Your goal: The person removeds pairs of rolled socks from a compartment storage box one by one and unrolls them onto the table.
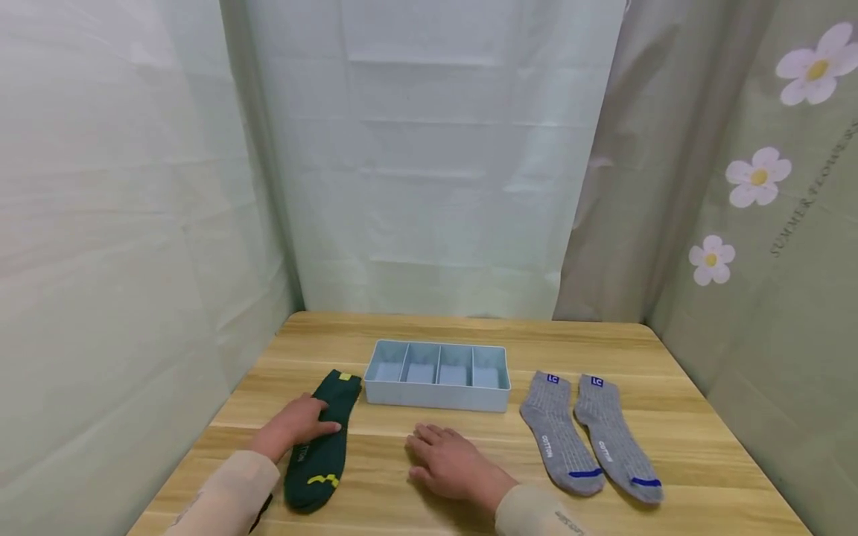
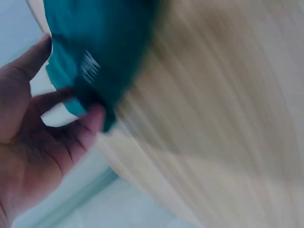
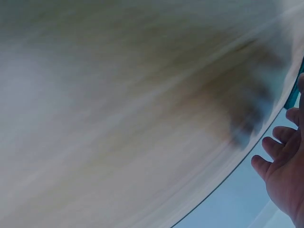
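Note:
A dark green sock (image 1: 320, 454) with yellow marks lies flat on the left part of the table. My left hand (image 1: 295, 426) is over its left edge, the thumb reaching across the upper side. From the left wrist, the fingers (image 2: 78, 135) touch the edge of the sock (image 2: 102, 42), thumb and fingers spread apart; the picture is blurred there. My right hand (image 1: 450, 461) holds nothing and hovers low over the middle of the table, palm down, in front of a light blue divided box (image 1: 436, 396). Its loosely extended fingers (image 3: 280, 142) show at the right wrist view's edge.
Two grey socks (image 1: 561, 439) with blue toe stripes lie side by side on the right of the wooden table (image 1: 402, 514). The box stands behind the hands with several compartments. Pale curtains (image 1: 429, 186) close off the back and both sides.

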Available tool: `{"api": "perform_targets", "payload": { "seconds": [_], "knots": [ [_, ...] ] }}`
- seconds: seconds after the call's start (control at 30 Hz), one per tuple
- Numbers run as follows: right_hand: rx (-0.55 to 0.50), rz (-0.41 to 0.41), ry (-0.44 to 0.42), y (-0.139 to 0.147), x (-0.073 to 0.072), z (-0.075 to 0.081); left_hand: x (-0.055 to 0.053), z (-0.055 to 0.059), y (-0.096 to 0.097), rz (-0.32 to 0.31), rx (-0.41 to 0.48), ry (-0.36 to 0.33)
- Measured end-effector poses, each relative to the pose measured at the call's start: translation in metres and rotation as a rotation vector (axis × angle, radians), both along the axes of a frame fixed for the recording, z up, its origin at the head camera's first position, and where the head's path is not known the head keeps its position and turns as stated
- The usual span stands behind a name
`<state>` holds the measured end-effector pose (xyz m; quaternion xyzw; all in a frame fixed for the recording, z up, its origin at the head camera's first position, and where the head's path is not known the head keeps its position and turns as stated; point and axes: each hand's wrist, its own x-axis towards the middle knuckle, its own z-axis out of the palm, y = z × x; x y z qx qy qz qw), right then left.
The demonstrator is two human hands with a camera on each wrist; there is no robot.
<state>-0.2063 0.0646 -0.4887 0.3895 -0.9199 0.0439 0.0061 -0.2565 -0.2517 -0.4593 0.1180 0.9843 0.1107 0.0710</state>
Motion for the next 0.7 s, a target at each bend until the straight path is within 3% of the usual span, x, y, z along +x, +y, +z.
{"api": "perform_targets", "payload": {
  "seconds": [0.13, 0.33, 0.4, 0.57, 0.7],
  "knots": [
    [0.007, 0.013, -0.029, -0.011, 0.001, 0.004, -0.004, -0.004, 0.007, -0.020, 0.079, 0.022],
    [0.047, 0.034, -0.012, -0.032, -0.002, 0.004, -0.008, -0.015, 0.006, -0.040, 0.095, -0.143],
    [0.065, 0.049, -0.002, -0.042, -0.004, 0.002, -0.009, -0.018, 0.004, -0.041, 0.103, -0.156],
    [0.097, 0.098, -0.005, -0.068, -0.010, -0.004, -0.010, -0.019, -0.007, -0.003, 0.192, -0.056],
    [0.113, 0.104, -0.034, -0.080, -0.013, -0.007, -0.012, -0.016, -0.020, 0.071, 0.168, 0.019]
  ]
}}
